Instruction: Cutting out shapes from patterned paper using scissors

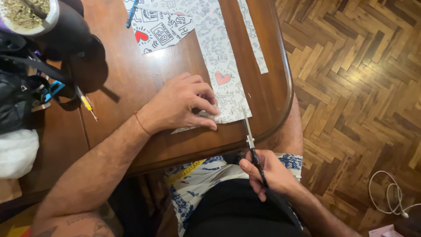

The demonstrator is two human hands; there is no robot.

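From the head view: left hand (182, 105) flat, fingers spread, pinning the paper strip (221, 81) on the table (131, 83). Right hand (265, 173) grips the scissors (251, 142), blades at the strip's near edge. Mid-cut, I'd say; next calls for a steady, straight snip.

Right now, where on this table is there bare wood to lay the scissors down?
Bare table lies left of the left hand, between the printed paper and the black bag. A narrower bare strip runs along the right edge past the thin paper strip. The top middle is crowded with paper. The right hand holds the scissors.
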